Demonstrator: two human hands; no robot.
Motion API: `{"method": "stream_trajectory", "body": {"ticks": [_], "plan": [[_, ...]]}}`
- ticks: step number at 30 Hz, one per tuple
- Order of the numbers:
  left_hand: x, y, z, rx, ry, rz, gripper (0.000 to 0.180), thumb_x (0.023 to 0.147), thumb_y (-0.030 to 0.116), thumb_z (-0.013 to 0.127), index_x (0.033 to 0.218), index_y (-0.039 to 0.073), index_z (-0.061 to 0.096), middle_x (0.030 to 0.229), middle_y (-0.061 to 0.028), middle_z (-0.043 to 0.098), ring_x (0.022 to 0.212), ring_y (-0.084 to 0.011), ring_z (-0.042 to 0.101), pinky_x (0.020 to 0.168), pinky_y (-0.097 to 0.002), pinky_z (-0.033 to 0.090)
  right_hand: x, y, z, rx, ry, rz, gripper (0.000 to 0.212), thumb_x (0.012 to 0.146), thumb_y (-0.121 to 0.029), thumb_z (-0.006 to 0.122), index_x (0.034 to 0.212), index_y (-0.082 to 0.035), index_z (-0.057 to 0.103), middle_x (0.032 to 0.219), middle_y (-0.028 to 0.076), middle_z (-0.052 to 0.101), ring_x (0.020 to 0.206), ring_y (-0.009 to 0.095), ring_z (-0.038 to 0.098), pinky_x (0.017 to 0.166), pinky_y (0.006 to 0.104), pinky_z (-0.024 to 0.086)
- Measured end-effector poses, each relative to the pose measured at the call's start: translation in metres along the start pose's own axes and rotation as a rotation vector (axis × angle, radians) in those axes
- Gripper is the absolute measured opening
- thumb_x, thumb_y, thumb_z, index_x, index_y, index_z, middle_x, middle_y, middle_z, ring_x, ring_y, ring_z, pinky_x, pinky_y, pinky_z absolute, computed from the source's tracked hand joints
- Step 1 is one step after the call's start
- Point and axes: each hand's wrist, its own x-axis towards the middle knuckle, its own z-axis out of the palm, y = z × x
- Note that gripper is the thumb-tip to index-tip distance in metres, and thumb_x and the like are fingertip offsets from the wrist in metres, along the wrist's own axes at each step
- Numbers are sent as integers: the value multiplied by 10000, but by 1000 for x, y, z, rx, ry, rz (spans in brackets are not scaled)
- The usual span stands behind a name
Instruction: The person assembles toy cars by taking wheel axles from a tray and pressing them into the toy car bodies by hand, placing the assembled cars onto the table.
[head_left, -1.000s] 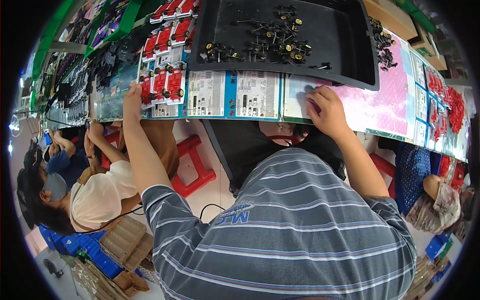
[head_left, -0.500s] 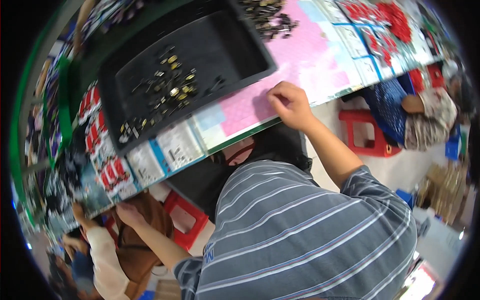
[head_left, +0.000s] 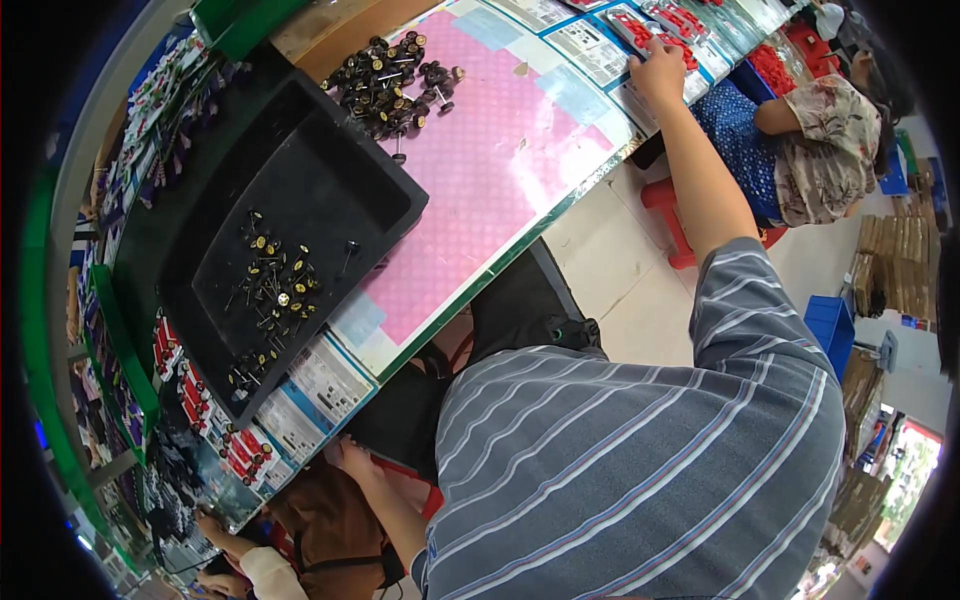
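My right hand (head_left: 660,78) reaches far out to the right side of the bench, its bent fingers closed on a red plastic part (head_left: 688,57) among others lying on printed cards. Fingertips partly hide what is gripped. My left hand (head_left: 352,460) hangs beside the bench's near edge at lower left, fingers loosely stretched, with nothing visible in it. Ahead stands a black plastic tray (head_left: 330,165), tilted across the bench, holding small wheels on metal axles (head_left: 275,275), black with yellow hubs. A bigger heap of such wheels (head_left: 385,85) lies beyond it on a pink sheet (head_left: 480,170).
Printed cards (head_left: 325,385) line the bench's near edge. Red parts with black wheels (head_left: 243,455) lie left of the tray. A co-worker in a floral top (head_left: 835,130) sits at right by a red stool (head_left: 668,215); another person's white sleeve (head_left: 270,572) shows at lower left.
My right hand has moved from above the pink sheet's near edge out to the red parts at far right. The view has turned to the right, showing more of the wheel heap.
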Motion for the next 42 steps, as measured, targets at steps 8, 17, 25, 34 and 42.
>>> {"method": "stream_trajectory", "body": {"ticks": [8, 17, 25, 34, 42], "plan": [[-82, 50, 46, 161, -458, 124, 206, 948, 151, 584, 1077, -1, 637, 858, -35, 597, 642, -78, 517, 510, -195, 379, -13, -8, -3, 223, -45, -2, 241, 860, -227, 694, 830, 12, 685, 948, 204, 656, 863, 393, 638, 808, 461, 518], [-241, 140, 150, -220, -1331, 331, 939, 834, 520, 754, 1463, 10, 278, 1295, -133, 525, 783, -150, 581, 588, -225, 438, -188, -168, -202, 1257, -425, -451, 45, 812, -7, 653, 838, -1, 616, 881, 134, 651, 824, 266, 643, 762, 340, 511], [-219, 143, 134, -494, -999, 526, 468, 829, 172, 664, 1226, 37, 456, 1153, -166, 577, 709, -144, 574, 492, -225, 448, -130, -212, -94, 1059, -373, -594, 464, 803, -136, 725, 1234, -43, 582, 1265, 160, 553, 1134, 348, 562, 982, 421, 459], [-214, 108, 116, -488, -1034, 323, 401, 910, 71, 615, 1273, -2, 460, 1191, -163, 592, 705, -106, 582, 548, -209, 473, -85, -244, -22, 553, -420, -753, 501, 782, -78, 733, 1267, -72, 608, 1273, 131, 597, 1146, 378, 545, 996, 437, 462], [-195, 110, 120, -587, -1097, 372, 471, 977, 174, 575, 1378, -3, 403, 1072, -140, 645, 822, -180, 640, 625, -259, 503, -187, -244, -182, 1252, -566, -391, 503, 759, -156, 829, 1206, -55, 621, 1144, 84, 653, 998, 192, 625, 846, 313, 500]]}}
